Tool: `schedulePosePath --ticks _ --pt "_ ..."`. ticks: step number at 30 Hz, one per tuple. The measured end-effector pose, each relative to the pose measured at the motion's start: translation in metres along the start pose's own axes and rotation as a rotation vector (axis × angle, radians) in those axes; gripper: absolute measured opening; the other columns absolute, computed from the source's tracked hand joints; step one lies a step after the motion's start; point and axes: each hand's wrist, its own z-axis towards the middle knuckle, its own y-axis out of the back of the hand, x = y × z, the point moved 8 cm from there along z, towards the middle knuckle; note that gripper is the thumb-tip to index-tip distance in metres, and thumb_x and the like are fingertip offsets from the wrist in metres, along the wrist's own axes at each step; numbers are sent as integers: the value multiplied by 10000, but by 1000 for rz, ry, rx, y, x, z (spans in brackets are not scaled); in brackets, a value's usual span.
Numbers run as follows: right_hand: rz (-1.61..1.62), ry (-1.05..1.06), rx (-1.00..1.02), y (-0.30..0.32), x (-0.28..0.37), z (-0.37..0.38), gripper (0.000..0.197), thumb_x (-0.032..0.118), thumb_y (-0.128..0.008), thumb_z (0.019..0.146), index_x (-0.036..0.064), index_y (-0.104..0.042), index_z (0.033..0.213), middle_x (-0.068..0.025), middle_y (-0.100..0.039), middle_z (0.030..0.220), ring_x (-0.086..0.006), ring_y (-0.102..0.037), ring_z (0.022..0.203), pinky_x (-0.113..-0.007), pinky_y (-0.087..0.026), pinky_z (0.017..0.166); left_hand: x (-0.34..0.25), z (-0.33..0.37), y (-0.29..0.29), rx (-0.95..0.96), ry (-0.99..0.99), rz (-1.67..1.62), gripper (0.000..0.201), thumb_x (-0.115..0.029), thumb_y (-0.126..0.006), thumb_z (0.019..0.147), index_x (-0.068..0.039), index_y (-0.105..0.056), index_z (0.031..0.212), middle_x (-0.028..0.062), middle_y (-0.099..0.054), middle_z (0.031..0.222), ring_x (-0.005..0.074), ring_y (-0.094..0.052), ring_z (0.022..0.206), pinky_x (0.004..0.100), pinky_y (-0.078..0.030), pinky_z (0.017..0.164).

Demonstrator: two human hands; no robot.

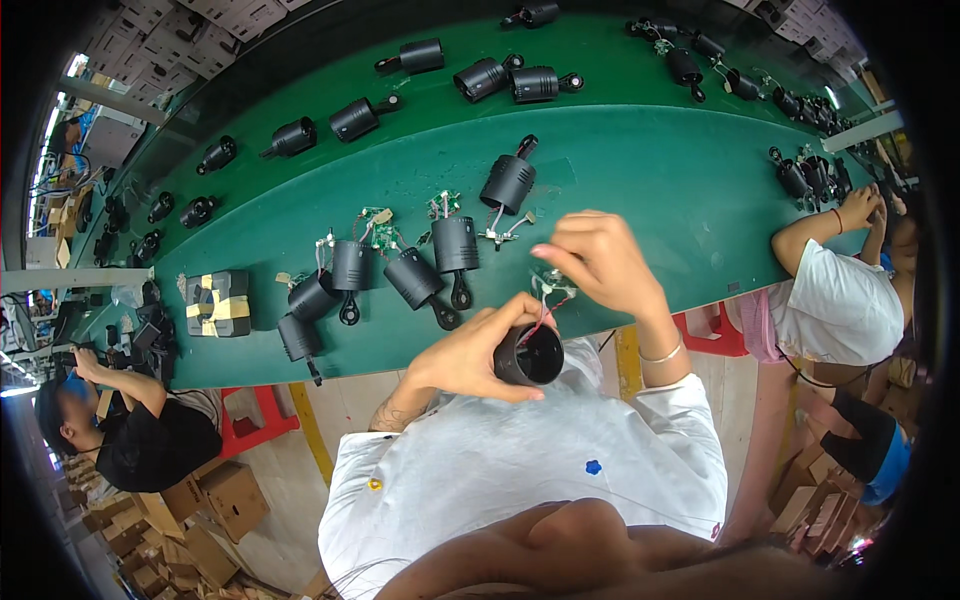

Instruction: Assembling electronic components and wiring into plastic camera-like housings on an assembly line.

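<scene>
My left hand [470, 352] is wrapped round a black cylindrical housing [528, 356], its open end tilted up toward me. Red and pale wires [543, 312] come out of this housing to a small circuit board [550, 284] near its rim. Over the table's front edge, my right hand [603, 262] is raised just beyond that board. Its fingers are curled in and the thumb points left; whatever they hold, if anything, is hidden. Left of my hands lie several black housings, including one [455, 244] with a ring-ended stem. Another housing [508, 182] with a wired board lies farther back.
The green table [660, 160] has a raised strip [250, 165] behind it bearing several more housings. A black block with yellow tape [218, 304] stands at left. Co-workers sit on the left [150, 430] and right [850, 300]. Cardboard boxes [232, 497] are on the floor.
</scene>
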Motion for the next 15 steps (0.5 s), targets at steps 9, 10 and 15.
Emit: schedulePosePath --ticks 9,10,15 --pt "1264 -553 -133 -85 -29 -10 98 49 -649 872 12 -661 782 -32 -615 761 -87 -516 709 -228 -430 651 1 -7 3 -121 -123 -314 760 -35 -860 552 -69 -396 1153 167 -666 1037 230 -644 918 317 -492 848" --pt "1338 -545 -185 -84 -27 -11 69 32 -653 860 9 -671 797 -43 -625 763 -89 -523 722 -227 -437 660 2 -8 5 -161 -128 -286 742 -55 -852 565 -57 -408 1159 153 -670 1038 232 -648 912 316 -489 846" --pt "1474 -433 -414 -70 -30 -12 68 -39 -672 801 2 -706 844 -82 -660 774 -107 -549 765 -228 -464 698 0 -8 14 -267 -117 -104 733 -114 -826 609 -16 -427 1216 119 -683 1040 247 -658 893 313 -484 834"
